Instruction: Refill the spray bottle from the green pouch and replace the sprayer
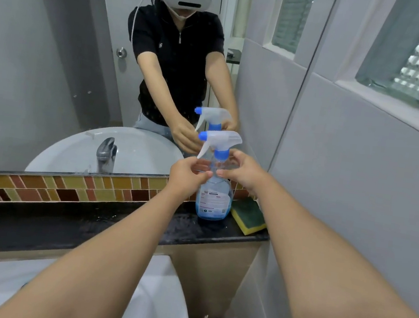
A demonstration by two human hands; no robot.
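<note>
1. Left hand point(187, 176) reaches in from 7 o'clock, its fingers curled and its thumb and fingertips pinching the clear shoulder of the spray bottle point(214, 197) just under the neck.
2. Right hand point(244, 173) comes in from 5 o'clock to the other side of the same shoulder; its fingers are bent round the bottle, with the index finger laid across the front, so it grips the bottle too.
3. Between the two hands the fingertips nearly meet on the clear plastic (whether they touch each other I cannot tell).
4. The spray bottle stands upright on the dark table point(86, 225), at about 1 o'clock from the middle of the view, close against the mirror point(54, 69).
5. Its sprayer point(219, 141) sits on the neck, white with a blue collar and a blue nozzle that points toward 9 o'clock; the trigger hangs down just above the left hand.
6. Blue liquid shows only in the lowest part of the bottle, below the white label.
7. A yellow and green sponge point(247, 215) lies just beside the bottle at its 3 o'clock, against the grey wall.
8. A white sink point(161, 300) lies below the table edge at 6 o'clock, and a band of brown and yellow tiles point(64, 187) runs along the mirror's foot.
</note>
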